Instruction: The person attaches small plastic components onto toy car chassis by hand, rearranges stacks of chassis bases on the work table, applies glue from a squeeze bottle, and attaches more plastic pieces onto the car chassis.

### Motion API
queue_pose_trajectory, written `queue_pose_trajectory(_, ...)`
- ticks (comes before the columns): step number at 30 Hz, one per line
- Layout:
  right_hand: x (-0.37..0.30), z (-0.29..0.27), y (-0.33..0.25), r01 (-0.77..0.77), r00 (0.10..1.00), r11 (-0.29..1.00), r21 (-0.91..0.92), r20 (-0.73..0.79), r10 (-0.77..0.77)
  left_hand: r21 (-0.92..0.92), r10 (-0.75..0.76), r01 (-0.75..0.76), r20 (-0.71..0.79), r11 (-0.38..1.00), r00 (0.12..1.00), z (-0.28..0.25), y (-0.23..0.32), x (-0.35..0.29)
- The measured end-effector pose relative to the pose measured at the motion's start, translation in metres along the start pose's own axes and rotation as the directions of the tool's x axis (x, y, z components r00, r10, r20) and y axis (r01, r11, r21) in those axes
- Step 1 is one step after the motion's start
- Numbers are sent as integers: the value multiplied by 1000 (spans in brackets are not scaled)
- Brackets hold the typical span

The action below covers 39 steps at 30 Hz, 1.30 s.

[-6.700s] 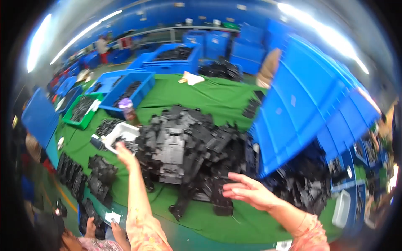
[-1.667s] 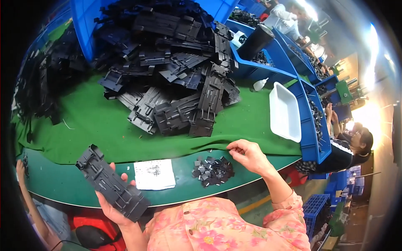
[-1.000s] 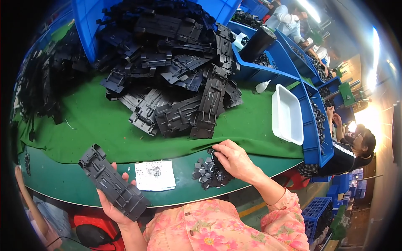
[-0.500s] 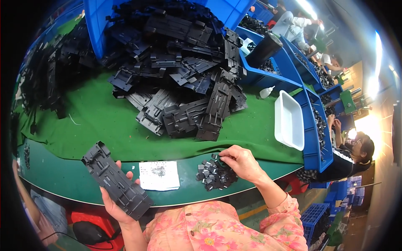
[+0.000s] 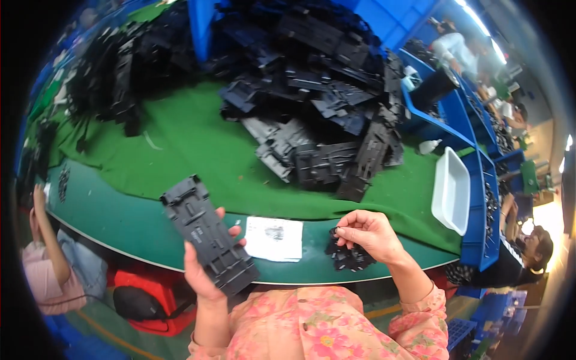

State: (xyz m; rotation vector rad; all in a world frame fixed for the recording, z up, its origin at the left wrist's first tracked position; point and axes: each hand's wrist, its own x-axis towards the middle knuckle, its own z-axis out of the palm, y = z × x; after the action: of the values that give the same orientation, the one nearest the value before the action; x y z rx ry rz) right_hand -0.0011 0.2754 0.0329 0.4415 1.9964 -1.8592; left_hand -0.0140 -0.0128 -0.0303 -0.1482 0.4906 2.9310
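Note:
A long black moulded plastic part point(image 5: 211, 237), with ribs and recesses on its face, is tilted in my left hand point(image 5: 203, 277). My thumb lies along its near left edge and the fingers come round its right side. My right hand point(image 5: 377, 238) is closed in a pinch just above a heap of small black pieces point(image 5: 353, 260) near the table edge. A small dark piece shows at those fingertips; its exact shape is blurred. Between the two hands lies a white sheet point(image 5: 274, 239) with a dark smudged patch.
A large pile of similar black plastic parts point(image 5: 324, 159) covers the green cloth point(image 5: 198, 144) ahead, spilling from a blue bin. To the right stand a white tray point(image 5: 451, 191), a small white bottle point(image 5: 429, 146) and blue bins point(image 5: 482, 210). People sit at both sides.
The view has swung left, so everything sits further right in the picture. My right hand stays pinched at the heap, and my left hand keeps hold of the black plastic part.

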Motion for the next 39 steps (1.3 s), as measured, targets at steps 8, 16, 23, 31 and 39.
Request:
queue_pose_trajectory(8, 26, 57, -18, 398, 917, 724, -563, 254, -307, 59, 8, -10, 23, 998, 1000, -3, 5, -2)
queue_pose_trajectory(16, 49, 81, -18, 435, 900, 572, -695, 330, -284, 140, 16, -26, 67, 990, 998, -6, 8, -2)
queue_pose_trajectory(23, 48, 81, -10, 695, 635, 73, -715, 563, -529, 158, 28, -37, 62, 987, 998, -8, 8, -2)
queue_pose_trajectory(31, 41, 72, -6, 768, 547, 49, -638, 615, -568, 80, -4, 1, 38, 997, 999, -9, 7, 0)
queue_pose_trajectory(39, 31, 69, -17, -227, 943, 956, 185, 286, 168, -29, -48, 48, 22, 998, 999, 13, 7, -3)
